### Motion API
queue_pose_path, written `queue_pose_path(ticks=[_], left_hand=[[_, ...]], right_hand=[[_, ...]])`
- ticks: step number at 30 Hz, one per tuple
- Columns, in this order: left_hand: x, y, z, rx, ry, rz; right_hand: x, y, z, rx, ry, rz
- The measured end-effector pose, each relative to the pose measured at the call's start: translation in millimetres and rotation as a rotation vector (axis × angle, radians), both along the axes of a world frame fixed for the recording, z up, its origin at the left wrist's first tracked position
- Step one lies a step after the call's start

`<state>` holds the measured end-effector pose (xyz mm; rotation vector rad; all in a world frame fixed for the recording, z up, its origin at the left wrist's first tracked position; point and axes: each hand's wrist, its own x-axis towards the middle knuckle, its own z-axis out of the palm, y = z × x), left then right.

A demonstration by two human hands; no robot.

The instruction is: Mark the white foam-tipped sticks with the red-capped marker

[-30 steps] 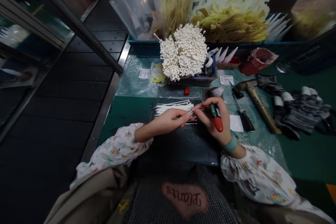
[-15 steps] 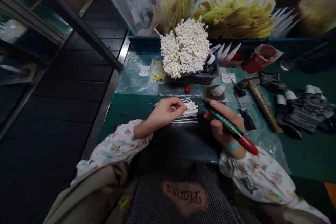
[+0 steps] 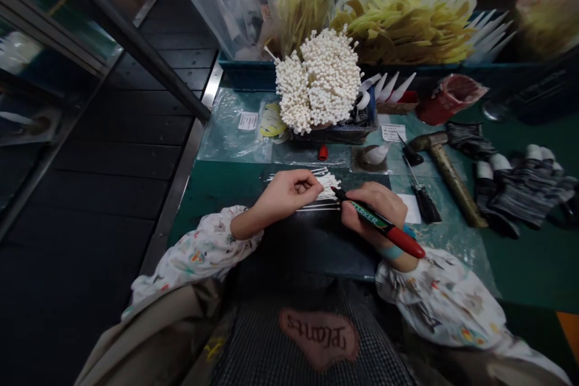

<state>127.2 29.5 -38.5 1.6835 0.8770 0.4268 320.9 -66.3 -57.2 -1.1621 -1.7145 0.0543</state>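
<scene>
My left hand (image 3: 292, 192) is closed in a pinch over a small pile of white-tipped stems (image 3: 329, 183). What sits between its thumb and forefinger is too small to make out. My right hand (image 3: 377, 211) grips a red marker (image 3: 402, 240) with a green label, its uncapped tip pointing left, close to the pile and to my left fingertips. Whether the tip touches a stem I cannot tell. The stems lie on a dark mat (image 3: 307, 247). Beyond them lies a small red cap (image 3: 322, 152).
A dense bundle of white-tipped stems (image 3: 332, 78) stands at the back. Near it sits a white-nozzled glue bottle (image 3: 376, 155). To the right lie an awl (image 3: 425, 204), a hammer (image 3: 456, 187) and striped gloves (image 3: 529, 193). Yellow foam-like pieces (image 3: 407, 27) fill a blue bin (image 3: 248, 75).
My right hand has moved left with the marker, bringing its tip to the stem pile. A white paper patch beside the awl is now uncovered. My left hand stays almost still.
</scene>
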Motion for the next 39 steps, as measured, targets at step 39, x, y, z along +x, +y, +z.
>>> queue_pose_path(ticks=[39], left_hand=[[39.4, 212.5, 6.6, -0.330, -0.448, 0.325]], right_hand=[[-4.5, -0.5, 9.7, 0.070, -0.011, -0.089]])
